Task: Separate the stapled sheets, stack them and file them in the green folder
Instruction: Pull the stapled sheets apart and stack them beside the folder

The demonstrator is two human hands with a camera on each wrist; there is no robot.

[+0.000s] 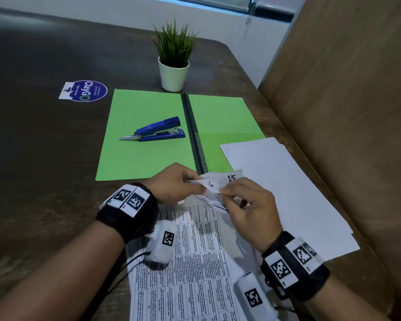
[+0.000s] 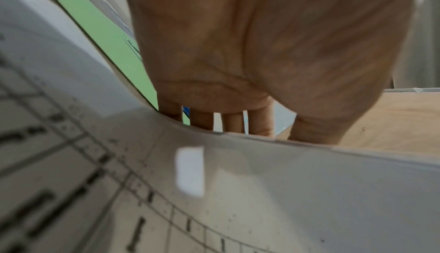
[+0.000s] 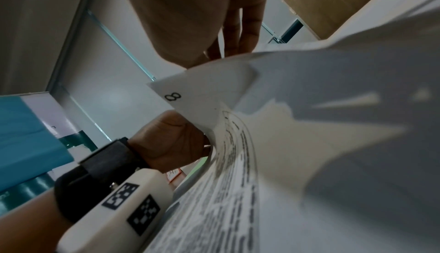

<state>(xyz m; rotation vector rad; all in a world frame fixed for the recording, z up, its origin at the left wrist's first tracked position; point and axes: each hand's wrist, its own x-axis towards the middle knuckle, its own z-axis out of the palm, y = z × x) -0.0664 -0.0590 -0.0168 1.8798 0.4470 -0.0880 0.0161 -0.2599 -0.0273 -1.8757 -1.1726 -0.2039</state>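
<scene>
Nearest, the printed stapled sheets [image 1: 195, 262] lie flat and matte on the dark table [image 1: 44, 158] — their far corner lifted, pinched between the left hand [image 1: 175, 181] and right hand [image 1: 248, 206]. Beyond, the green folder [image 1: 146, 144] lies open, a blue stapler [image 1: 158, 130] on its smooth left leaf.

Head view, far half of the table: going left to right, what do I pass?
Round blue sticker → blue stapler on the green folder's left flap → potted plant → loose white sheets.
</scene>
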